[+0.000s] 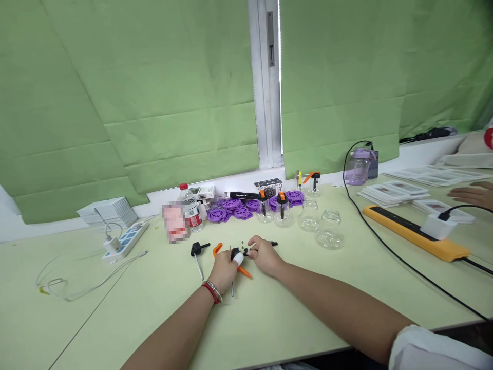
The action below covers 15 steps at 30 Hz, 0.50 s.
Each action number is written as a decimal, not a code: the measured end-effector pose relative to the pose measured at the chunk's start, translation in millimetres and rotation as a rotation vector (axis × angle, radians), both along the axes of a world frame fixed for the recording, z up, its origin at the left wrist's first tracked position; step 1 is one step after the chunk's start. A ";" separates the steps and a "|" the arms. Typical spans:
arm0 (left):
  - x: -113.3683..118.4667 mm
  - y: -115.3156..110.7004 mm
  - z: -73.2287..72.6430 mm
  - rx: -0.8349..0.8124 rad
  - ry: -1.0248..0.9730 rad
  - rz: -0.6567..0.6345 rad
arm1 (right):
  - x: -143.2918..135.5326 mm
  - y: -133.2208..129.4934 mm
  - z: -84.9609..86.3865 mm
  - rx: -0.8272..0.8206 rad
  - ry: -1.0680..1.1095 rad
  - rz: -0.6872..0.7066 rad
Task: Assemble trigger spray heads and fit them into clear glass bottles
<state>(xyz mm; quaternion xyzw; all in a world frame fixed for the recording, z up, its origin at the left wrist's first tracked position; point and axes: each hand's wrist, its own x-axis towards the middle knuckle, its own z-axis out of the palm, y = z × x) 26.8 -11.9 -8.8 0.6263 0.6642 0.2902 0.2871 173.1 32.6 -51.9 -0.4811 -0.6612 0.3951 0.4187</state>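
Near the middle of the table, my left hand (224,270) is closed around a small black part (234,252), its thumb wrapped in something white. My right hand (265,255) pinches at the right end of that part, close to my left fingertips; what exactly it grips is too small to tell. Orange pieces (244,272) show beside and below my left hand, and a thin metal rod points down from there. Left of my hands lies a black piece with a metal rod (197,251). Tiny bits lie just beyond my fingers.
Behind my hands stand clear jars (329,237), purple parts (218,215) and a red-capped bottle (194,218). A white power strip (132,239) is left, an orange one (442,249) right. Another person's hand (473,195) rests at the far right.
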 end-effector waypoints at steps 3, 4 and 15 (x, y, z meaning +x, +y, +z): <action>-0.3 1.2 -1.4 0.001 -0.004 0.006 | 0.0 -0.1 -1.3 -0.014 -0.002 -0.015; -0.3 1.5 -1.8 0.000 -0.007 0.008 | -0.1 -0.6 -1.0 -0.010 -0.004 -0.020; -0.7 1.7 -2.1 -0.006 -0.016 0.011 | 1.6 -2.7 1.4 0.032 -0.016 -0.009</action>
